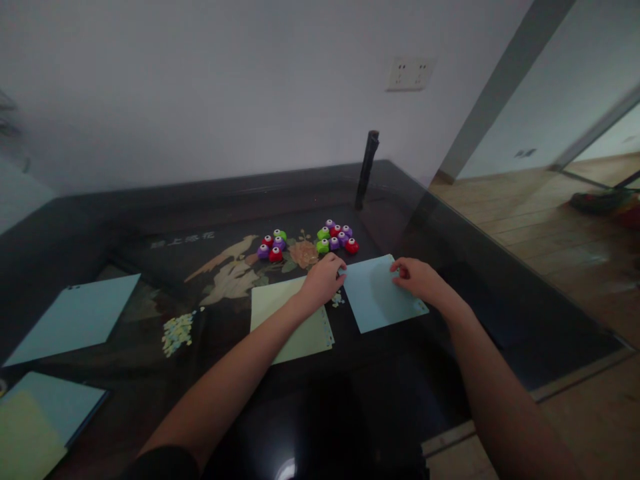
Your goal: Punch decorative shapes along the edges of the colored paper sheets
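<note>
A light-blue paper sheet (376, 297) lies on the dark glossy table between my hands, with small cut-outs along its lower right edge. My left hand (324, 280) has its fingers closed at the sheet's upper left edge. At the right edge, my right hand (419, 280) is curled, thumb and fingers around a small red paper punch (403, 273), mostly hidden by them. Under my left forearm lies pale-yellow paper (280, 303) with punched holes on its right edge. Tiny paper bits (337, 299) lie between the two papers.
Red, green and purple punches with eye-like tops stand in a right cluster (335, 237) and a left cluster (273, 245). Paper confetti (177, 333) is heaped at left. More blue sheets (83, 313) lie farther left. A black post (367, 170) rises near the back right.
</note>
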